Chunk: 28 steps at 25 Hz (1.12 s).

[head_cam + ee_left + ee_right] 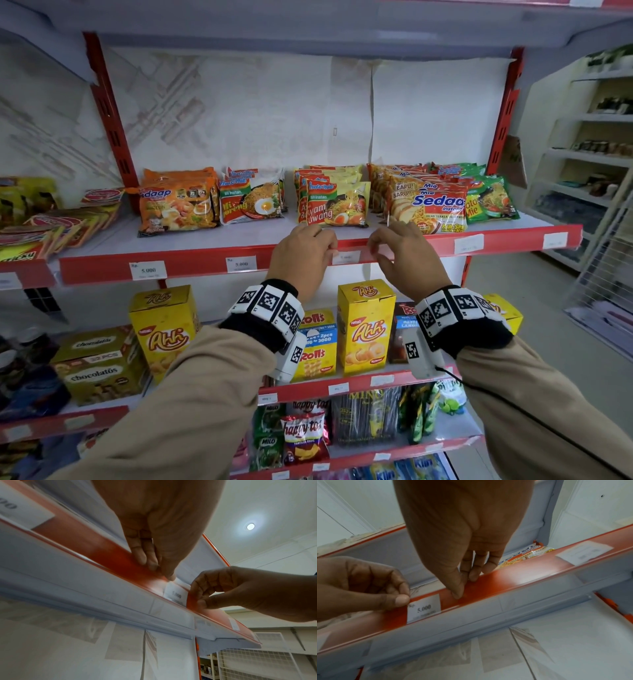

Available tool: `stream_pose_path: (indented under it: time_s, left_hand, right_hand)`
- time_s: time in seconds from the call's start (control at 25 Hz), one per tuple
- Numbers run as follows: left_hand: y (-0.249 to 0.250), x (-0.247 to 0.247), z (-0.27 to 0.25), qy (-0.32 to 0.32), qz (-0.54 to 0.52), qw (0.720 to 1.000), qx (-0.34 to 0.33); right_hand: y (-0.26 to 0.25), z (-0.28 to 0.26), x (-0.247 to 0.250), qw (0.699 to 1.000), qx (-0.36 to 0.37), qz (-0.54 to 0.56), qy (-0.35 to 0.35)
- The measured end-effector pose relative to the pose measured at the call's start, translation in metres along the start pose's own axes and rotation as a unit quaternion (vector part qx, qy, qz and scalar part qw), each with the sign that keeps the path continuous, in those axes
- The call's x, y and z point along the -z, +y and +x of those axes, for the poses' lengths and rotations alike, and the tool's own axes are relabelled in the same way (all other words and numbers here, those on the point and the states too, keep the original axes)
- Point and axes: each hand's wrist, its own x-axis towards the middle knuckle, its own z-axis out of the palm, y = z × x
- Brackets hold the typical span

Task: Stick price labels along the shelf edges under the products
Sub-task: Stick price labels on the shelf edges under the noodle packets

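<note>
Between the two sets of fingertips, a price label (423,609) sits on the red shelf edge (411,245), left hand (303,255) pinching its corner, right hand (399,255) pinching the strip; pressing it flat likely follows.

Above our hands (346,260) we find open air between the noodle packets (337,205) and the upper shelf (308,37). Just behind the fingertips the packets crowd the shelf front. Below our wrists the snack boxes (364,325) stand close. To either side, the red shelf edge (191,265) runs unobstructed past placed labels (148,270).
</note>
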Motion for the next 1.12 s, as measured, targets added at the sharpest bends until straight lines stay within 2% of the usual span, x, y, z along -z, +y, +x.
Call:
stream_pose_path:
  time_s: [0.12,0.2,0.28,0.36,0.48,0.76,0.88,1.04,1.12]
  left_hand:
    - [-0.002,0.0,0.0,0.01,0.02,1.0,-0.016]
    - [0.001,-0.003,-0.001,0.033,0.079,0.996,-0.021]
    - [0.005,-0.005,0.003,0.049,0.115,0.992,-0.002]
    - [0.011,-0.006,0.01,0.046,0.133,0.99,0.016]
    - [0.029,-0.014,0.023,0.023,0.145,0.989,0.004]
    - [0.101,-0.056,0.05,-0.021,0.103,0.993,-0.056]
    - [0.128,-0.072,0.058,-0.05,0.107,0.991,-0.058]
    - [0.145,-0.08,0.06,-0.021,0.105,0.994,-0.03]
    - [0.15,-0.082,0.061,-0.002,0.106,0.994,-0.025]
  right_hand:
    - [0.009,-0.007,-0.002,0.999,-0.016,-0.035,0.031]
    - [0.016,-0.013,-0.001,0.997,-0.033,-0.053,0.053]
    - [0.026,-0.017,0.001,0.994,-0.052,-0.073,0.067]
    - [0.038,-0.019,0.005,0.99,-0.059,-0.098,0.078]
    - [0.062,-0.02,0.013,0.988,-0.051,-0.118,0.086]
    - [0.122,-0.027,0.027,0.987,-0.039,-0.105,0.116]
    - [0.148,-0.03,0.032,0.988,-0.028,-0.084,0.123]
    - [0.167,-0.028,0.028,0.995,0.008,-0.044,0.09]
    - [0.17,-0.025,0.026,0.994,0.035,-0.021,0.1]
